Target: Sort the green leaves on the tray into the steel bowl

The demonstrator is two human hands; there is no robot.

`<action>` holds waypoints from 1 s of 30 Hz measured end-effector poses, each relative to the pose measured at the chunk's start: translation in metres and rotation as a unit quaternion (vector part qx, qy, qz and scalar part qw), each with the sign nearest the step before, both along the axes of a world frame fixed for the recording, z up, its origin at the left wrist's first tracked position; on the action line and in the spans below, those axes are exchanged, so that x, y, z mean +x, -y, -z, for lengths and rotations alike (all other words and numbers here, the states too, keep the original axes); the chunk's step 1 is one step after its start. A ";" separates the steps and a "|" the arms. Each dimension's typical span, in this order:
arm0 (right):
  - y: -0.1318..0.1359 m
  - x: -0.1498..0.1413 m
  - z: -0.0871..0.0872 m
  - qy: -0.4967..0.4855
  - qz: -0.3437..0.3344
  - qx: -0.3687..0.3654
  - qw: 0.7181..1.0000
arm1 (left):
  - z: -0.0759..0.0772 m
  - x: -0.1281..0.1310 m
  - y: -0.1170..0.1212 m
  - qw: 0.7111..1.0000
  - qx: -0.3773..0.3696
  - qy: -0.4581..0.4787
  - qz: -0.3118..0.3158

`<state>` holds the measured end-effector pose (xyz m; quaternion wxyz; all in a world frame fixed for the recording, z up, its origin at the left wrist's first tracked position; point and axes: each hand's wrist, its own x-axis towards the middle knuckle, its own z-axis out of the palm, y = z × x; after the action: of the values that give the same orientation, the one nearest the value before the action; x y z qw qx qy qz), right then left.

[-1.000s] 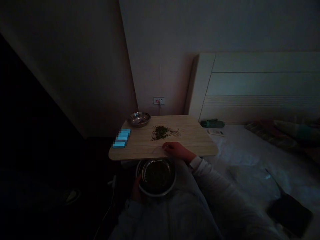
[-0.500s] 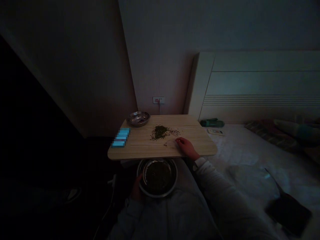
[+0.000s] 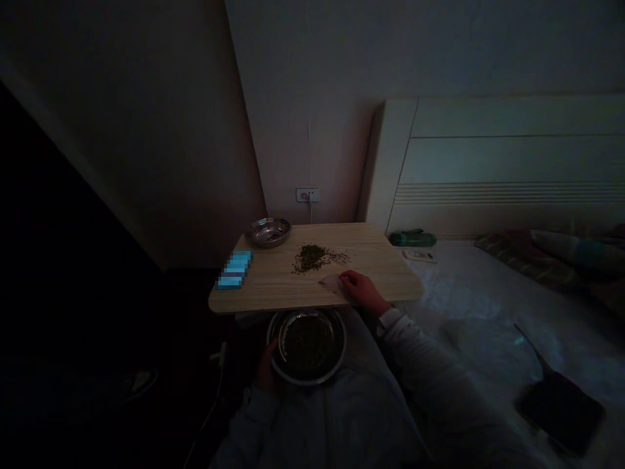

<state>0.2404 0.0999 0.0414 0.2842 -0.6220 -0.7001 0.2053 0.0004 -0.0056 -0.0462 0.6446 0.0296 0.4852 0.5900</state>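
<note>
On the light wooden table (image 3: 273, 286) lies a loose heap of small dark green beans (image 3: 311, 256), thinning out to the right. My right hand (image 3: 359, 286) rests low over the table near its front edge, fingers curled together just below the scattered beans; whatever they may pinch is too small to make out. A few dark specks (image 3: 322, 282) lie left of its fingertips. In my lap is a round steel bowl (image 3: 342, 355) with dark green contents, probably the same beans. My left hand (image 3: 268, 368) grips its left rim, partly lost in shadow.
A second steel bowl (image 3: 268, 233) stands at the table's back left corner, with a blurred lit phone (image 3: 234, 270) in front of it. To the right, a bed (image 3: 459, 286) carries a green bottle (image 3: 413, 238), a pale remote (image 3: 420, 256) and a dark flat object (image 3: 560, 412).
My right hand has shifted slightly down and left over the tabletop, its fingers still curled. The left hand and the lap bowl have stayed in place. The whole view has drifted a little.
</note>
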 end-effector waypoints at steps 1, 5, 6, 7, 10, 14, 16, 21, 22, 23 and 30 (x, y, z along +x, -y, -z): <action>0.000 0.001 0.000 0.003 0.007 0.001 1.000 | 0.001 0.000 0.000 1.000 -0.002 -0.006 -0.005; -0.002 0.008 0.002 0.005 0.019 0.011 1.000 | 0.000 -0.001 -0.001 1.000 -0.003 -0.020 -0.016; -0.003 0.010 0.002 0.004 0.019 0.012 1.000 | -0.001 -0.001 -0.001 1.000 -0.008 -0.023 -0.018; -0.004 0.011 0.003 0.002 0.018 0.014 1.000 | -0.002 -0.001 -0.001 0.999 -0.016 -0.025 -0.020; -0.005 0.016 0.004 -0.008 0.018 0.020 1.000 | -0.009 0.002 0.000 0.999 -0.039 -0.020 -0.012; -0.005 0.019 0.004 -0.018 0.021 0.020 0.999 | -0.021 0.007 0.002 0.999 -0.044 0.005 0.008; -0.005 0.020 0.004 -0.019 0.022 0.019 0.999 | -0.025 0.008 0.003 0.999 -0.045 0.013 0.011; -0.003 0.018 0.002 -0.015 0.047 0.018 0.999 | -0.025 0.007 0.002 0.998 -0.057 0.009 0.005; -0.003 0.018 0.001 -0.015 0.051 0.018 0.998 | -0.025 0.007 0.002 0.999 -0.054 0.006 0.001; -0.002 0.018 0.001 -0.017 0.052 0.019 0.998 | -0.024 0.007 0.002 0.999 -0.051 0.004 -0.002; -0.003 0.021 0.005 -0.047 0.065 0.024 0.996 | -0.028 0.009 0.003 0.998 -0.066 0.016 -0.007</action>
<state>0.2611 0.1029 0.0366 0.3446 -0.6490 -0.6485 0.1988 0.0092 -0.0082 -0.0184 0.6488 -0.0258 0.5126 0.5619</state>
